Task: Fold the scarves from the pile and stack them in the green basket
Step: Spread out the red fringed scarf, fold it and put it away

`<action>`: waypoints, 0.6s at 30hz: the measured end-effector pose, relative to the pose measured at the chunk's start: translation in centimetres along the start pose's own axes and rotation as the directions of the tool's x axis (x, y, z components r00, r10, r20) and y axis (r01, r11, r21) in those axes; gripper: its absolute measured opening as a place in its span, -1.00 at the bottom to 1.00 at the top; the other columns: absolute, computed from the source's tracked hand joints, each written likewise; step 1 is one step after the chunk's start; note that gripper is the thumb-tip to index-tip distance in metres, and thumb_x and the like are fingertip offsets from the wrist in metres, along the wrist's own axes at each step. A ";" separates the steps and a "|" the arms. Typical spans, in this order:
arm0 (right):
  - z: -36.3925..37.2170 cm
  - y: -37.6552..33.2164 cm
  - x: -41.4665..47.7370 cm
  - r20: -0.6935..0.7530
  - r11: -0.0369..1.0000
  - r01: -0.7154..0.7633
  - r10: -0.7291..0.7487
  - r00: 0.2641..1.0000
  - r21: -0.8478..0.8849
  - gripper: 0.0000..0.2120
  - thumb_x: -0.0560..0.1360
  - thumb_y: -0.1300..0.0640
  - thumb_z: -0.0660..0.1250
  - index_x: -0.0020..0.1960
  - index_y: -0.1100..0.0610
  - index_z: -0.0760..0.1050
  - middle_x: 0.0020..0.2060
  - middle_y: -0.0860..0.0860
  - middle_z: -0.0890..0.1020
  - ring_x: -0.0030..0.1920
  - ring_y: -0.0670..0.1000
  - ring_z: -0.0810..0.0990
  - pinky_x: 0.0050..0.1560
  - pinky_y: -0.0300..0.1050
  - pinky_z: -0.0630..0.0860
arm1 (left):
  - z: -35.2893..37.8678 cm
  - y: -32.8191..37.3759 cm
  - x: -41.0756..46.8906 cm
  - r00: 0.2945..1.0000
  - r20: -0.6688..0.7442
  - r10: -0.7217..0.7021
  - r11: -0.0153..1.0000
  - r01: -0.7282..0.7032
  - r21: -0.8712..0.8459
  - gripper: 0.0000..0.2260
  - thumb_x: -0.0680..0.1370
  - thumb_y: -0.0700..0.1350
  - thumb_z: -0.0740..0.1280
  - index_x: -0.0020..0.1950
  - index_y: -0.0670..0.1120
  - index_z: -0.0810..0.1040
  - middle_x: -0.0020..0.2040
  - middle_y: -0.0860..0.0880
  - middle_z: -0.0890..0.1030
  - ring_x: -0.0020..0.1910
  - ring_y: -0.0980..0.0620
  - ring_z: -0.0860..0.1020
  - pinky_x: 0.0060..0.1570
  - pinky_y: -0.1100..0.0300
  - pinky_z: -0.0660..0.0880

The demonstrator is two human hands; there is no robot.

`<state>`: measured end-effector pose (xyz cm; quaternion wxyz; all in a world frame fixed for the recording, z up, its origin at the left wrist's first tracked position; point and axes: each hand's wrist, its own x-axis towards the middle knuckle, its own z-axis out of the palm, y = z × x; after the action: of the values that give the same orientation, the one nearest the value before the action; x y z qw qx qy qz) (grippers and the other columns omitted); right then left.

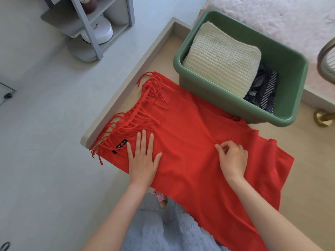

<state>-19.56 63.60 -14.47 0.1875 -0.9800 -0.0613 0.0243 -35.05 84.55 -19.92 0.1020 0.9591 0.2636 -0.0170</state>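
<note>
A red scarf [190, 134] with a tasselled fringe at its left end lies spread over a pale wooden platform [159, 55], its near part hanging off the edge toward me. My left hand [143, 158] presses flat on it beside a small black label [120, 144]. My right hand [233, 158] rests on the scarf's middle with fingers curled, pinching the fabric. Behind the scarf stands the green basket [293, 98], touching the scarf's far edge. Inside it a folded cream knit scarf [223, 58] lies over a dark blue patterned scarf [262, 91].
A grey shelf unit [87, 24] with a white round appliance [101, 31] stands on the pale floor at the back left. A pink-white bedspread [272, 13] lies behind the basket. A brass-footed chair leg [324, 118] is at the right edge.
</note>
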 end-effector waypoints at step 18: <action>2.9 -12.1 3.2 0.141 0.790 0.571 -0.605 0.783 0.223 -0.80 0.47 0.33 0.32 0.03 0.13 0.60 -0.10 0.02 0.61 -0.05 0.09 0.50 0.03 0.03 0.44 | -1.0 0.8 0.8 0.982 -0.182 -0.041 0.996 0.027 -0.084 -0.51 0.60 0.05 0.08 0.42 -0.22 0.39 0.34 -0.21 0.44 0.39 -0.12 0.26 0.43 -0.03 0.15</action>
<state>-17.90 76.22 -12.77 0.2606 -0.8842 -0.3813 0.0702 -34.02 84.51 -18.83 0.1157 0.9470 0.2887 0.0804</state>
